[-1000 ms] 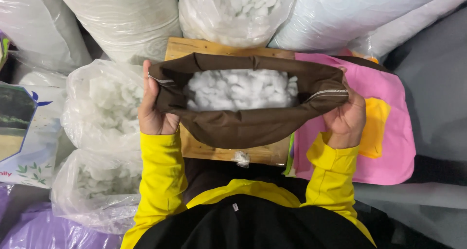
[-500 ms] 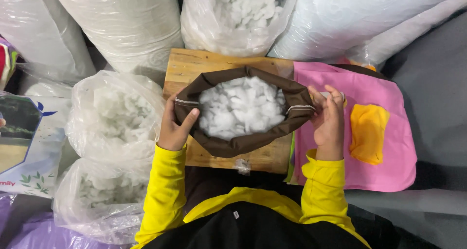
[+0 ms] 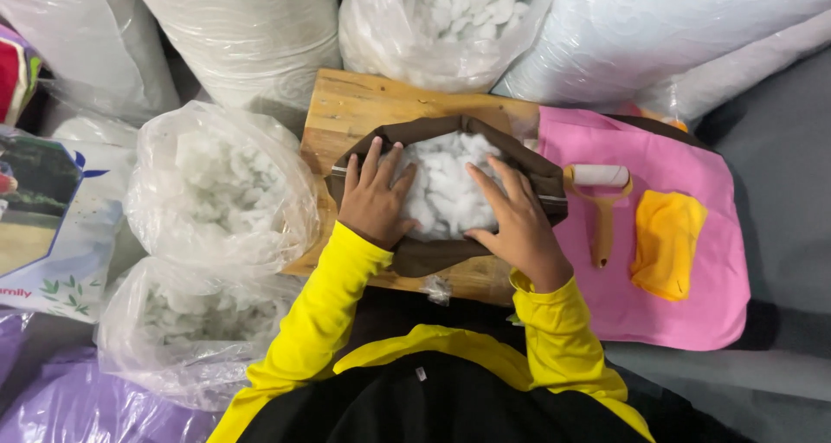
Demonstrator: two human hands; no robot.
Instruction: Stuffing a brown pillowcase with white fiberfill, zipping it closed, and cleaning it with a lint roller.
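Our left hand (image 3: 374,202) and right hand (image 3: 516,220) lie flat and open, fingers spread, pressing down on the white stuffing (image 3: 446,192) that fills the brown fabric cover (image 3: 433,254). Neither hand grips anything; the palms rest on the near rim of the cover and the fingers reach onto the filling between them. The cover sits on the wooden board (image 3: 355,105) under our hands.

We judge that pushing too hard could squeeze tufts over the loose rim, since no hand holds the opening; one clump (image 3: 437,287) already lies at the board's near edge, just below our wrists.

A second ago both hands pinched the ends of the opening and stretched it wide; now they have let go and moved inward onto the filling, and the mouth has drawn narrower.

Just right of our right hand, a lint roller (image 3: 599,202) with an orange handle lies on the pink cloth (image 3: 684,322), near a yellow cloth (image 3: 665,244). Left of our left hand stand clear bags of stuffing (image 3: 221,183); beyond our fingertips, another bag (image 3: 441,19).
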